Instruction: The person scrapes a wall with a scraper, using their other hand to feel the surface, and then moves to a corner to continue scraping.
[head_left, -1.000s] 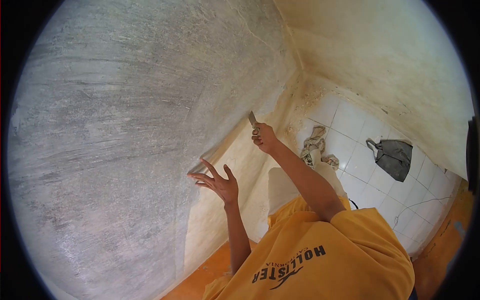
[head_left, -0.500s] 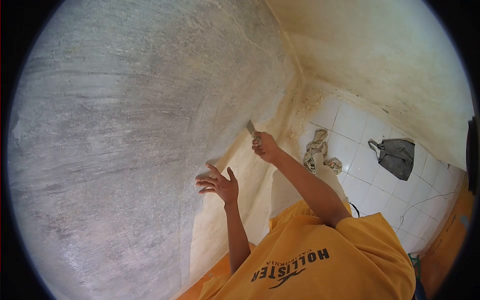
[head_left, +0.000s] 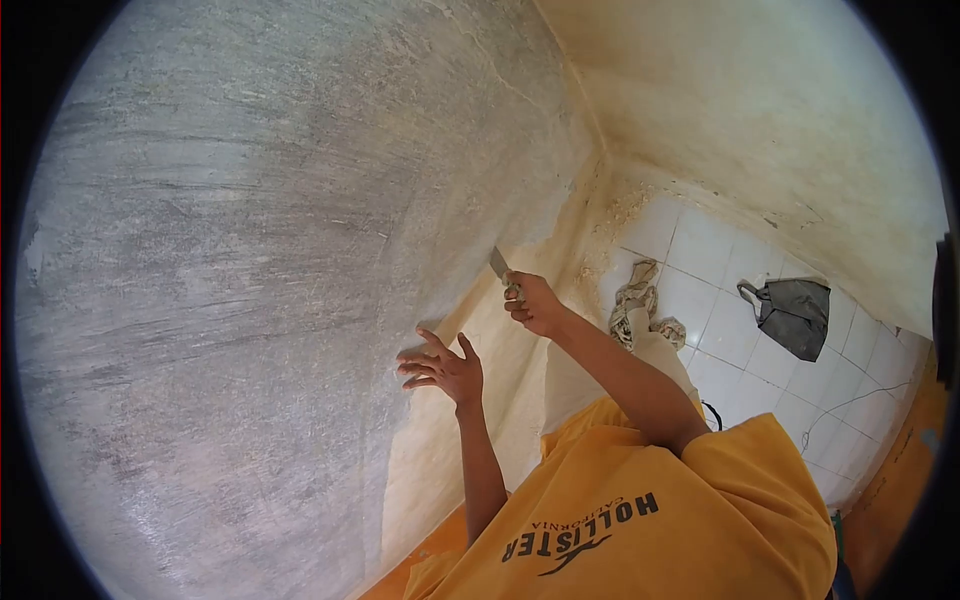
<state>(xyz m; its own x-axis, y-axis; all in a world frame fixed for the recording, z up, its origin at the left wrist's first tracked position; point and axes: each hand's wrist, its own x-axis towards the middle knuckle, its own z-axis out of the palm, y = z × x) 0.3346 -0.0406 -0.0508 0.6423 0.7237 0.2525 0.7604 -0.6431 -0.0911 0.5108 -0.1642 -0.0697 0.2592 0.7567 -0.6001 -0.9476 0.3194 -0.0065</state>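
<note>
In the head view, my right hand (head_left: 533,303) is closed round the handle of a putty knife (head_left: 499,263). Its flat blade points up and left and meets the wall at the border between the bare grey area (head_left: 240,260) and the cream paint layer (head_left: 480,330). My left hand (head_left: 447,371) is spread open, fingers apart, beside the same border lower on the wall. The fingertips seem to rest on the grey surface. Nothing is in that hand.
White floor tiles (head_left: 705,240) lie to the right. A patterned cloth (head_left: 637,290) is on them by my leg, and a dark grey bag (head_left: 792,316) stands farther right. Crumbs of debris (head_left: 615,205) line the corner. A thin cord (head_left: 840,407) crosses the tiles.
The putty knife and my right hand have shifted slightly down along the paint border. My left hand has moved a little to the right, still spread.
</note>
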